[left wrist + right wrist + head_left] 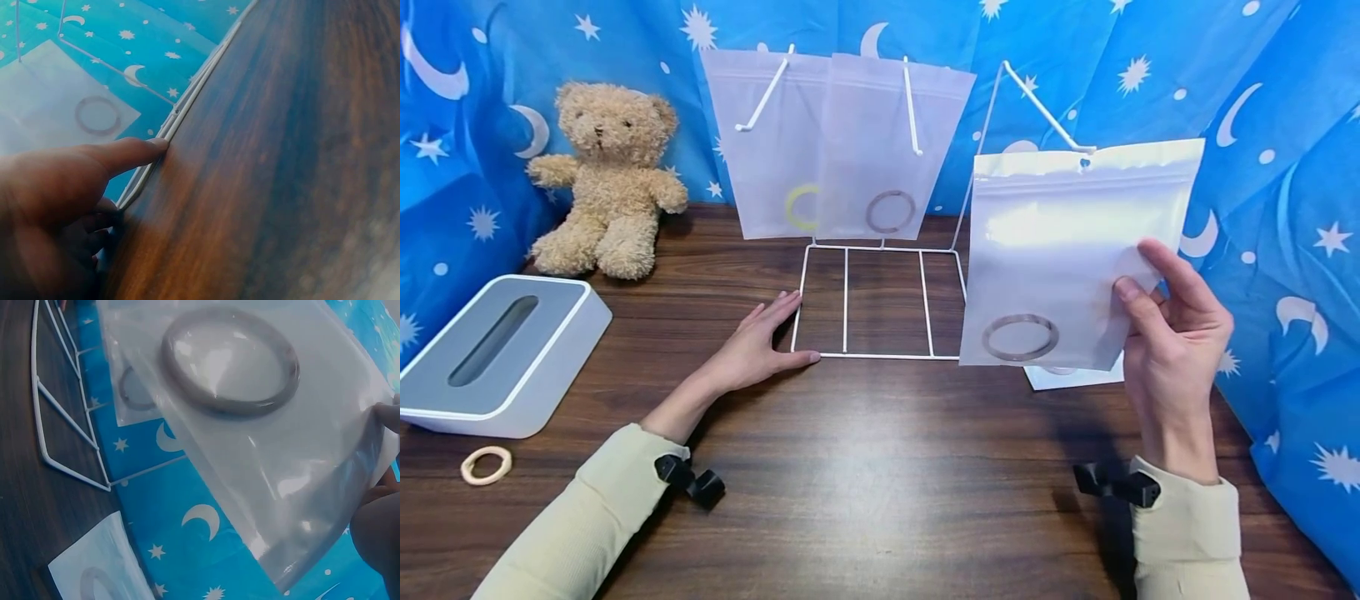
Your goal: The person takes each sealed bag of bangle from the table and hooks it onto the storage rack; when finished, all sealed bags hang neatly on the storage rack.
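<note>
Blue cloth (pixel 1120 75), patterned with moons and stars, backs the dark wooden table (pixel 880 467), whose front edge we cannot see. Near the back edge stands a white wire rack (pixel 880 357); its right end is hidden behind the bag (pixel 1037 258) before us. We see a ring (pixel 231 406) in that bag's lower left corner. One prong (pixel 1045 108) ends at the bag's top, just above its hole; whether it passes through, we cannot tell. Below, a flat packet (pixel 1075 377) near the table's right edge is mostly covered.

Our right hand (pixel 1176 342) pinches the bag's right edge between thumb and forefinger, wrist upright, the other fingers partly hidden. Our left hand (pixel 752 346) grasps nothing: it rests against the rack's front left corner, thumb straight along the front wire, the other fingers too dark to make out from the left wrist.

Two hung bags (pixel 760 150) overlap behind. Toward the table's left edge sit a teddy (pixel 602 187), a tissue box (pixel 561 350), cut off by the view, and a loose ring (pixel 465 468).
</note>
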Tool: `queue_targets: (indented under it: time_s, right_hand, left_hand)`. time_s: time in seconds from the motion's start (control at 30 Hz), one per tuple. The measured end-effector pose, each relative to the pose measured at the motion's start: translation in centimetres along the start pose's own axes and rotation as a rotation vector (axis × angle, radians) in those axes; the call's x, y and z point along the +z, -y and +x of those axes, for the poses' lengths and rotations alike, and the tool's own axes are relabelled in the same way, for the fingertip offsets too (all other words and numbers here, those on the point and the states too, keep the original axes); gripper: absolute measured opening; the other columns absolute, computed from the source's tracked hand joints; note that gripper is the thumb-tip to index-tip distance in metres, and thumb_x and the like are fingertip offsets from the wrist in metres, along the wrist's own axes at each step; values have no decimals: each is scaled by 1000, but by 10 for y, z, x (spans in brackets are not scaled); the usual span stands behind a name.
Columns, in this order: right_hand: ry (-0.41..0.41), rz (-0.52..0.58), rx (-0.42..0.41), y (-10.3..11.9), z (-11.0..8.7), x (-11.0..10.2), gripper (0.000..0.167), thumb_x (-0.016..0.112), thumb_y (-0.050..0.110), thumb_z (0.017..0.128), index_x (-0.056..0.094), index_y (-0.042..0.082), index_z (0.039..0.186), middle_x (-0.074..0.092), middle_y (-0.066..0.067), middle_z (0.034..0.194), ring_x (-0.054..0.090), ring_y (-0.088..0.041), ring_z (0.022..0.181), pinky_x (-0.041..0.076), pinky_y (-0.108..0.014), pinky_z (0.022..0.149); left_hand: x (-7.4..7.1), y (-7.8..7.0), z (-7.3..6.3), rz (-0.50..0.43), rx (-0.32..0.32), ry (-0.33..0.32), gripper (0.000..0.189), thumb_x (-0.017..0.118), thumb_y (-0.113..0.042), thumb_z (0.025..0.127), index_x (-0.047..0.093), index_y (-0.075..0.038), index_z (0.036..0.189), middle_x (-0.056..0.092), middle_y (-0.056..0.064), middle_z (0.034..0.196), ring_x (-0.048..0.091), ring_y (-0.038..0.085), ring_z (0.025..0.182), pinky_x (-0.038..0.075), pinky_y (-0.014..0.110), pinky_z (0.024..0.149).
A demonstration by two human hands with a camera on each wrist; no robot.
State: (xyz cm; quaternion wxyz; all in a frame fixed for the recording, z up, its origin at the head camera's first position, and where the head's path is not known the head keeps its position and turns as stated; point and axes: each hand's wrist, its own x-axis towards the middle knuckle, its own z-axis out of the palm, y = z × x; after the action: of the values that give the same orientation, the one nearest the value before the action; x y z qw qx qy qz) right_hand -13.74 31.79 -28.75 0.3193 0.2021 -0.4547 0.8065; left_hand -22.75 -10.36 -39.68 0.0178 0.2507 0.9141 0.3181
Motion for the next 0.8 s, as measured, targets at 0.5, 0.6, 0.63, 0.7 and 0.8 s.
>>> queue_targets:
  time_s: [0.5, 0.6, 0.63, 0.7, 0.8]
  right_hand:
    - [0, 62, -52, 0, 0, 4, 38, 55, -34, 76, 56, -27, 113, 64, -34, 108, 68, -38, 88, 54, -39, 83]
    - [-15, 64, -51, 0, 1, 5, 38, 54, -35, 77, 57, -26, 114, 63, -33, 110, 67, -39, 94, 54, -39, 84]
    - [-19, 59, -52, -1, 2, 5, 39, 54, -34, 77, 57, -26, 114, 63, -33, 111, 67, -40, 96, 54, -39, 85]
    - [-29, 59, -52, -1, 3, 4, 40, 55, -34, 76, 57, -25, 115, 63, -33, 112, 66, -40, 98, 54, -39, 85]
    - [-36, 43, -56, -3, 4, 3, 41, 57, -34, 76, 56, -25, 116, 62, -33, 114, 66, -41, 99, 55, -39, 86]
  left_hand:
    - [2, 2, 1, -6, 18, -9, 94, 76, -45, 84, 30, 1, 152, 27, 14, 158, 16, 28, 147, 6, 45, 118]
    - [1, 2, 0, -5, 15, -9, 94, 76, -44, 84, 29, 1, 152, 27, 15, 158, 16, 28, 147, 6, 45, 118]
    - [1, 2, 0, -6, 14, -8, 94, 76, -45, 84, 29, 1, 152, 26, 14, 158, 16, 28, 147, 6, 45, 118]
    - [1, 2, 0, -6, 11, -7, 94, 76, -45, 84, 29, 1, 152, 26, 14, 158, 15, 28, 147, 5, 45, 118]
    - [1, 2, 0, -6, 7, -5, 95, 76, -45, 84, 29, 0, 153, 26, 14, 158, 15, 28, 147, 5, 44, 118]
